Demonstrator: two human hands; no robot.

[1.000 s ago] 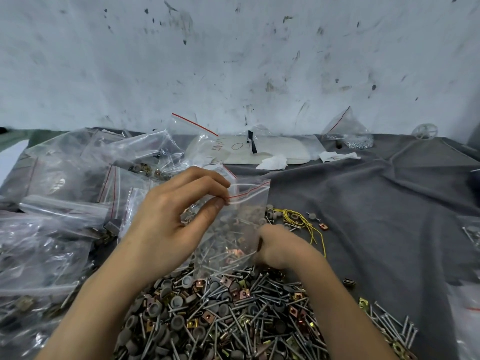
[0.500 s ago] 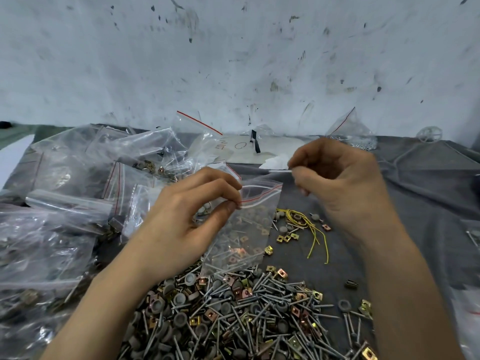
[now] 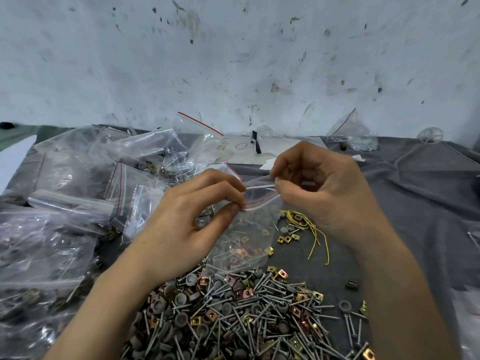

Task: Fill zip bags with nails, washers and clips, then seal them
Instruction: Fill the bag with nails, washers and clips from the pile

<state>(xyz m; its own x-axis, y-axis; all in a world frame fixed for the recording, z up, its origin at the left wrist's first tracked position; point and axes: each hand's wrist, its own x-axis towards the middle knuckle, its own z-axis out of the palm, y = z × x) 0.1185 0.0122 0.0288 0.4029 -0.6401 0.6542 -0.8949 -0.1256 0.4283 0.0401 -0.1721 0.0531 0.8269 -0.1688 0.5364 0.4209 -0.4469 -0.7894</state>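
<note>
left hand [image 3: 187,229]: i had thumb and fingers pinching the left end of the bag [image 3: 244,245] mouth.
right hand [image 3: 324,188]: curled, pinching the right end of the same mouth.
bag place: it hung between my hands at mid-scene, its bottom just over the far edge of the pile [image 3: 233,313].
bag contents: clips and nails showed through the film; i could not make out washers inside.
bag axis: the long axis ran far to near, with the mouth and its red line at the far, upper end and the bottom at the near end; the mouth strip lay left to right, right end a little farther.
done: this bag looked filled, and many filled bags [image 3: 78,203] lay heaped on the left.
seal: the two lips seemed apart, so i judged the zip not yet pressed.
left: seal this bag, set it aside, then work on; the pile was large.
around: grey cloth [image 3: 415,203] under all, yellow wire [image 3: 311,229] just right of the bag.
</note>
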